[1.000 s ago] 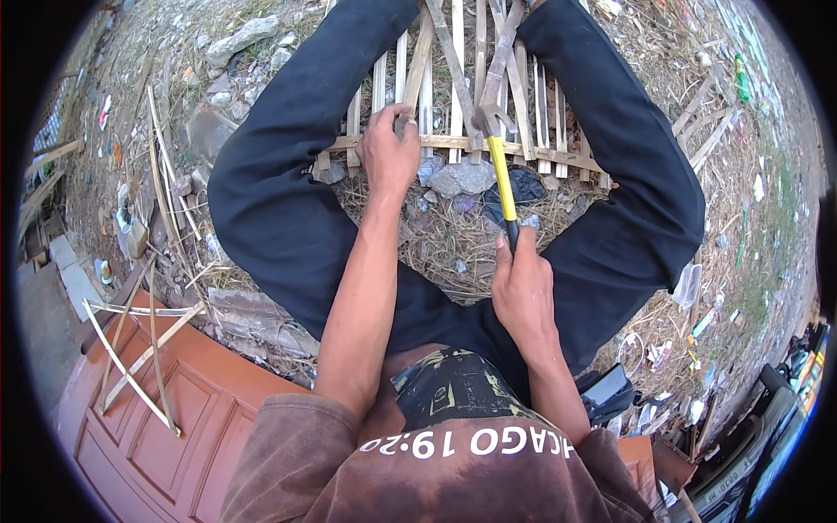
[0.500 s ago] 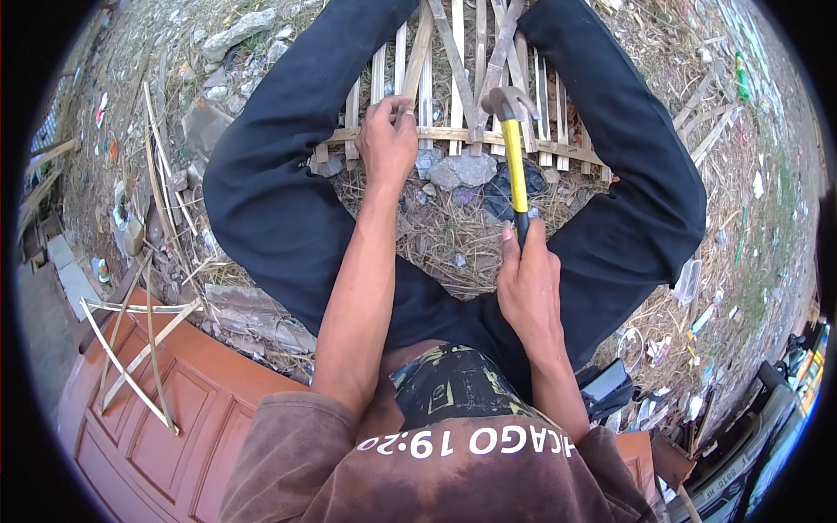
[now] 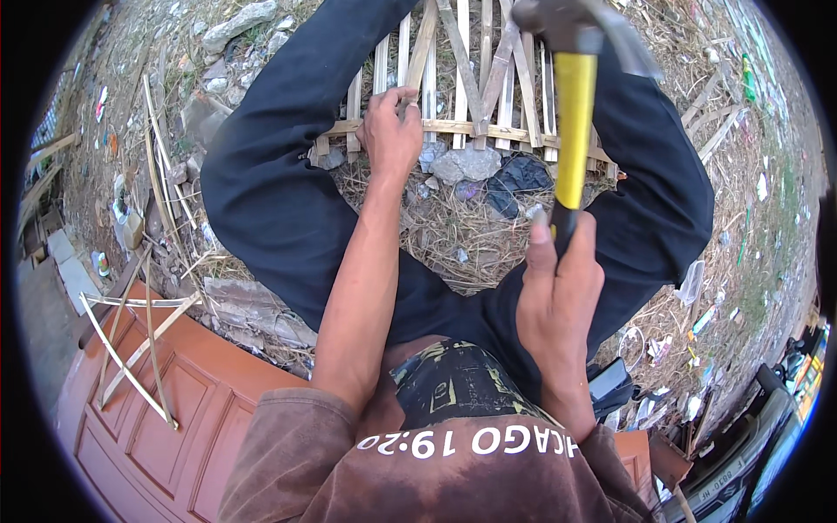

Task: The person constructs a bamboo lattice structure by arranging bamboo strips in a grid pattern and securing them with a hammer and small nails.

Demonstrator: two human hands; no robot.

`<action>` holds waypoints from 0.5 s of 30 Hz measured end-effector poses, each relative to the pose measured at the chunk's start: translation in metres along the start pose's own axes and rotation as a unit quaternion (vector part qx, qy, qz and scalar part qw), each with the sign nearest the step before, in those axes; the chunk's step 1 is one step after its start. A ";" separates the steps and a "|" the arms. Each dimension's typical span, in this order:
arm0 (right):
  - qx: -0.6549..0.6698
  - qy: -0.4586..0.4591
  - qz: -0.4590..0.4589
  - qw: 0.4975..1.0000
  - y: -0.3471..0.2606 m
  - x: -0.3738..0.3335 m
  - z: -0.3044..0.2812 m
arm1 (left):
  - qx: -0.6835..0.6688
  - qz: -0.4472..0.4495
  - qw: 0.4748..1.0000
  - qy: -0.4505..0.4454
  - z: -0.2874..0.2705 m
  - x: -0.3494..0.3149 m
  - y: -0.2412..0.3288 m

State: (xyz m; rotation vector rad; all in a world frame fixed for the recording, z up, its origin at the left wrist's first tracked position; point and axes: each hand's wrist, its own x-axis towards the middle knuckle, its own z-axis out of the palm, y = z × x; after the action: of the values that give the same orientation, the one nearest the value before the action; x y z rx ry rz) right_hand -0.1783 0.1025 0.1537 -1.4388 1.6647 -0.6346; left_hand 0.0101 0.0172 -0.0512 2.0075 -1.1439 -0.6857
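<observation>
My right hand (image 3: 562,292) is wrapped round the black grip of a claw hammer (image 3: 575,126) with a yellow shaft. The hammer is raised, its metal head at the top of the view above my right knee. My left hand (image 3: 390,131) is closed on the lower end of a wooden slat (image 3: 422,48), against a thin crosspiece (image 3: 475,128). Several upright and slanting slats lie across this crosspiece, forming a wooden frame between my legs. Any nail under my left fingers is hidden.
Stones (image 3: 466,165) and dry grass lie under and before the frame. My legs in black trousers (image 3: 270,174) flank it. At the lower left, a brown panelled door (image 3: 174,410) carries a few crossed wooden strips (image 3: 131,357). Litter covers the ground to the right.
My right hand has lifted the hammer up off the frame and to the right, nearer the camera. My left hand stays on the slat, almost unmoved.
</observation>
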 end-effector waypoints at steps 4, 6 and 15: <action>-0.095 -0.009 0.052 0.994 0.046 -0.004 0.023 | -0.035 -0.010 0.999 -0.012 0.000 0.002 0.008; -0.110 -0.037 0.059 0.991 0.072 -0.003 0.033 | -0.039 -0.009 0.999 -0.023 0.001 0.003 0.008; -0.064 0.000 0.046 0.997 0.061 -0.011 0.038 | -0.010 0.004 1.000 -0.004 0.002 0.002 0.007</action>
State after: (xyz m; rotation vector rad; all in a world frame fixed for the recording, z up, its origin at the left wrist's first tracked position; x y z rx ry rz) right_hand -0.1801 0.1311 0.0873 -1.4414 1.7897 -0.4835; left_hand 0.0061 0.0122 -0.0466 1.9846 -1.1435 -0.6985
